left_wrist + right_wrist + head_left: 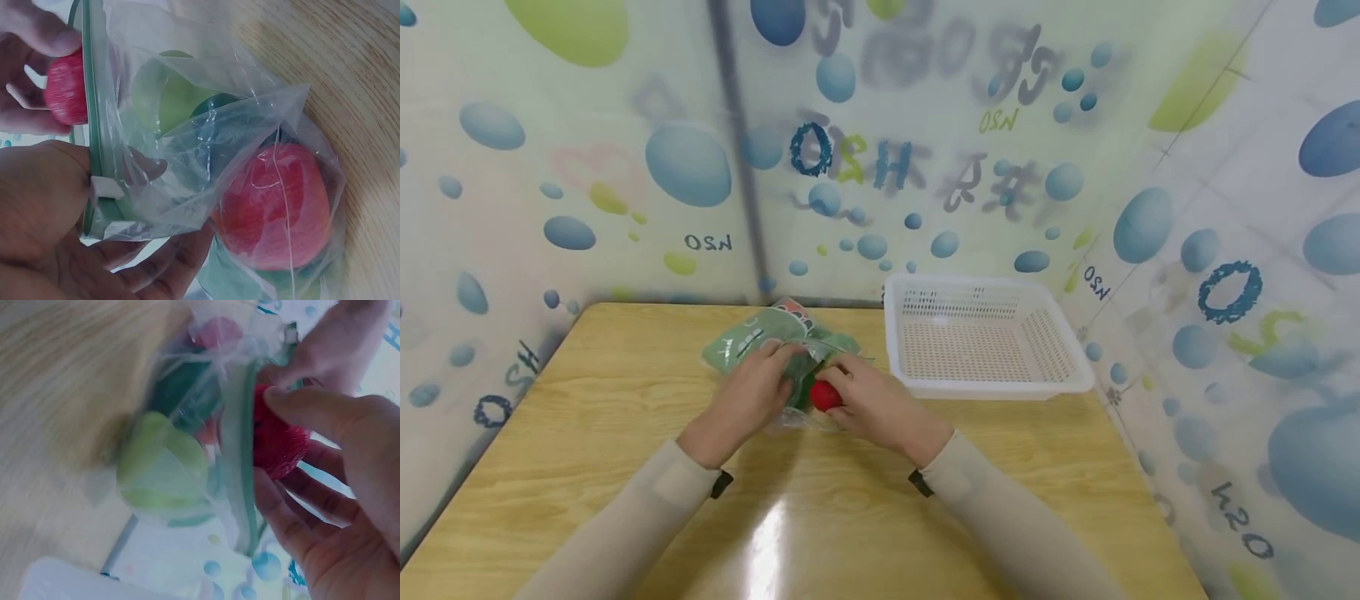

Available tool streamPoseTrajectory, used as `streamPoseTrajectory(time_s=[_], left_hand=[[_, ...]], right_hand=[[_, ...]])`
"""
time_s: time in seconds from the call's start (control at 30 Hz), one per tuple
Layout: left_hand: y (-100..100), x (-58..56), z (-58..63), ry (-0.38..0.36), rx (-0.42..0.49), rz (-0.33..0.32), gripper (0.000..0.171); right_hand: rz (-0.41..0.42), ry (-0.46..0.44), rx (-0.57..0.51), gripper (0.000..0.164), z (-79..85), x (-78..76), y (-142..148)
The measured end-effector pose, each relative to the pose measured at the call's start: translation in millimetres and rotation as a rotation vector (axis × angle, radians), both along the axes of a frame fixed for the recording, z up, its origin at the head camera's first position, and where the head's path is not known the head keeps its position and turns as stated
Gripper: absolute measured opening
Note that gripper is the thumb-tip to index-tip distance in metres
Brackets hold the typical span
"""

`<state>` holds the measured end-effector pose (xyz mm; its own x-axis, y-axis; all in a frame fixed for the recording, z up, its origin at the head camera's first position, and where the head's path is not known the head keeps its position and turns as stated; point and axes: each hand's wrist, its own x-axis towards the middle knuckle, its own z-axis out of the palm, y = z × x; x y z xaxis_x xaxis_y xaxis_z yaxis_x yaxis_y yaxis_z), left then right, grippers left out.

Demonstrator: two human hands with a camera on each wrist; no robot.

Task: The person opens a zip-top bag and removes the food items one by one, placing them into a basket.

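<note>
My left hand (748,398) grips the mouth of a clear zip bag (247,131) with a green zip strip (92,119). In the left wrist view its thumb is inside the opening and its fingers are underneath. A small round red fruit with bumpy skin (284,447) is pinched between the thumb and fingers of my right hand (883,408), right at the bag's mouth. Through the plastic show a large red apple (275,212), a yellow-green fruit (164,465) and something dark green (187,390). The bag's green printed side (733,346) faces up in the head view.
A white perforated plastic basket (985,387) stands on the wooden table (625,492), to the right of the bag near the back edge. Behind and to the right hang curtains (865,242) printed with blue and green dots.
</note>
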<state>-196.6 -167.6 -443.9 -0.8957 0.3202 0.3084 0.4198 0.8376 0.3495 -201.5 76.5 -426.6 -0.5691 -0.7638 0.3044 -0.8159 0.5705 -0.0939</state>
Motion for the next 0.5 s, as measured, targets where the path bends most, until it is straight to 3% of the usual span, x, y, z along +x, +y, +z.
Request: streamPoseTrajectory(time_s=[0.23,0.5], left_hand=[[-1.9,0.9,-0.6,-0.012,0.008,0.005,0.050],[-3.0,3.0,-2.7,-0.029,0.011,0.014,0.055]], right_hand=[[-0.010,0.052,-0.151,0.052,14.3,-1.4,25.2],[-0.127,0.017,-0.262,0.054,26.6,-16.2,73.0]])
